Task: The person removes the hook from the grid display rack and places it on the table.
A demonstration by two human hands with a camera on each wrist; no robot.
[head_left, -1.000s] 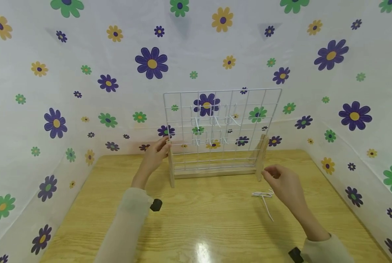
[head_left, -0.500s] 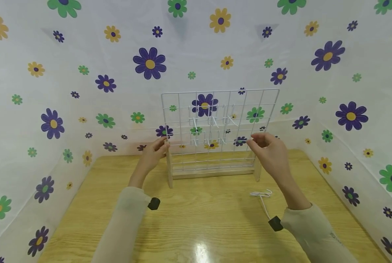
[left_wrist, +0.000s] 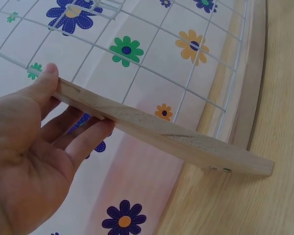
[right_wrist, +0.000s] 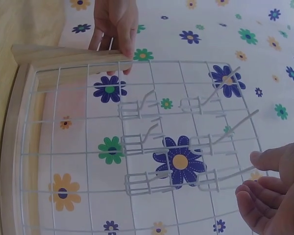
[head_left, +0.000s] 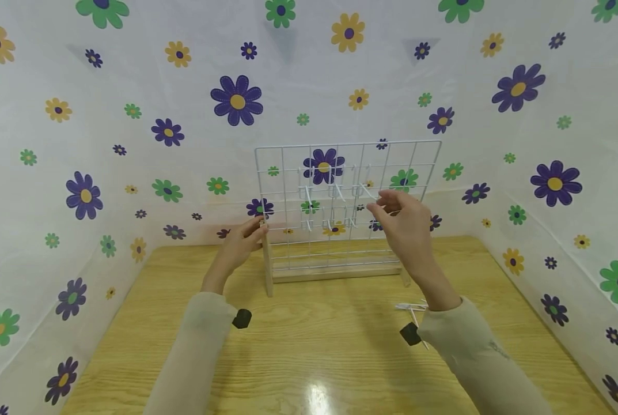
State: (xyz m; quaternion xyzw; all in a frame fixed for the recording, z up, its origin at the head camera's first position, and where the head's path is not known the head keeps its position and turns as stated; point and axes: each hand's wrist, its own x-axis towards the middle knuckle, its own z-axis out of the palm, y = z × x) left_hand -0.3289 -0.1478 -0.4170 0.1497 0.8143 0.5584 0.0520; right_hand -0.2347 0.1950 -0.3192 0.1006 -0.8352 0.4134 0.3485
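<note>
White wire makes up the grid (head_left: 348,144), which stands upright in a pale wooden stand (head_left: 337,274) on our wood-grained counter (head_left: 298,351). Our left wrist view shows two small marks (left_wrist: 227,170) near the foot of the side post (left_wrist: 152,128), too small to make out from the head; there our left hand (left_wrist: 34,147) pinches the post between thumb and fingers. Our right wrist view reveals six hooks (right_wrist: 235,126), with boxy wire bases and thin prongs; our right hand (head_left: 404,227) is released, fingers loosely bent beside one prong's tip. Only our head view shows loose white wirework (head_left: 411,307), partly hidden by a black block (head_left: 410,334).
</note>
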